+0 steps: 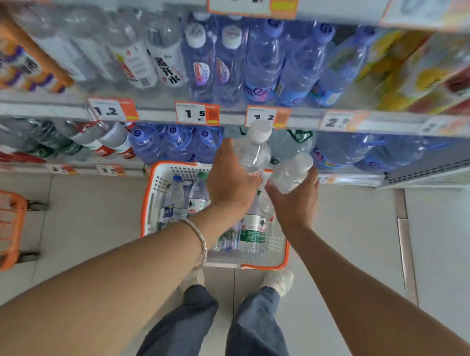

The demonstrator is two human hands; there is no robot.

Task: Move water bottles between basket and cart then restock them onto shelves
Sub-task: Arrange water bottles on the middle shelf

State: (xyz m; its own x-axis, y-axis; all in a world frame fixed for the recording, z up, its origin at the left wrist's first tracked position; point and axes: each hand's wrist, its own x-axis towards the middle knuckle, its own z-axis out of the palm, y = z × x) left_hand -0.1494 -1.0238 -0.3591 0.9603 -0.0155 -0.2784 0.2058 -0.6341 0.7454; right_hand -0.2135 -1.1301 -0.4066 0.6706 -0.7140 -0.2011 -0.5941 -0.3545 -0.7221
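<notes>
Clear plastic bottle (253, 153): upright in our left hand (231, 185), white cap on top, raised above the far end of the basket, in front of the lower shelves.
Second bottle (291, 174): just right of the first and tilted a little to the right, in our right hand (294, 208).
Left fingers (225, 155): wrapped round the body below the shoulder, grasping the bottle.
Right fingers (313, 185): curled round the lower part of the second bottle, grasping it from beneath and behind.
Basket (154, 197): white with an orange rim, on the floor just beyond our feet; several more bottles stand inside it.
Cart (12, 238): orange, on the floor well left of the basket; we cannot tell what it holds.
Shelf (158, 112): on the far side, packed with rows of bottles, with price tags along its front edge.
Weight: both bottles look full to us, so each should be a fair load for one hand.
Feel: we expect the thin walls to give under a hard squeeze, and the smooth plastic may slip.
Where to hold: round the middle of the body, we judge, with a firm but not crushing grip; the cap is too narrow to carry by.
Next move: we would slide each bottle base first into a gap in its matching row.
</notes>
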